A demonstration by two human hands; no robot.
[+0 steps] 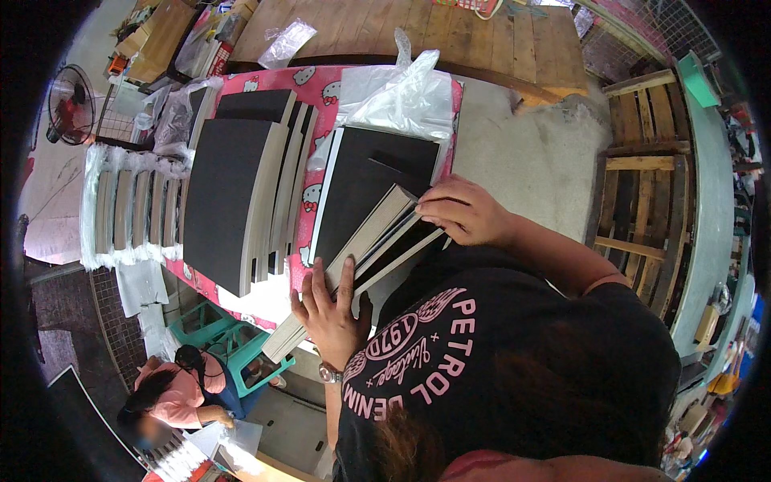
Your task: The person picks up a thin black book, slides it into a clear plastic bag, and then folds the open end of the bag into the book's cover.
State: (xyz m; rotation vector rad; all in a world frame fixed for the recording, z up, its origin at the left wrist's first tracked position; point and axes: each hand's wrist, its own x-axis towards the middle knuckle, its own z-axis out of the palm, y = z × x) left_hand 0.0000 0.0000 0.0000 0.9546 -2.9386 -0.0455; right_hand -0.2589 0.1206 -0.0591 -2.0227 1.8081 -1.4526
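Over the table's (pixel 277 79) near edge, the books (pixel 371 221) slant lengthwise toward its right edge, the right hand (pixel 466 209) gripping their upper end, the left hand (pixel 331 309) clasping them across the middle.

Cloth-covered tbl (pixel 323 103): flat book (pixel 361 161) on R side, plastic sheets (pixel 393 100) just beyond it. Book stack (pixel 229 185) L of flat book; wrapped bundle (pixel 124 213) farther L. Held books (pixel 373 221) slant partly over flat book, btwn it & person's torso: L hand (pixel 329 312) on lower half, R hand (pixel 466 210) at upper end. Wooden tbl (pixel 369 36) bhnd, past plastic sheets. Pallets (pixel 642 164) far R; fan (pixel 72 104) far L. Stools (pixel 239 353) nr-L, w/ co-worker (pixel 181 398) beside.
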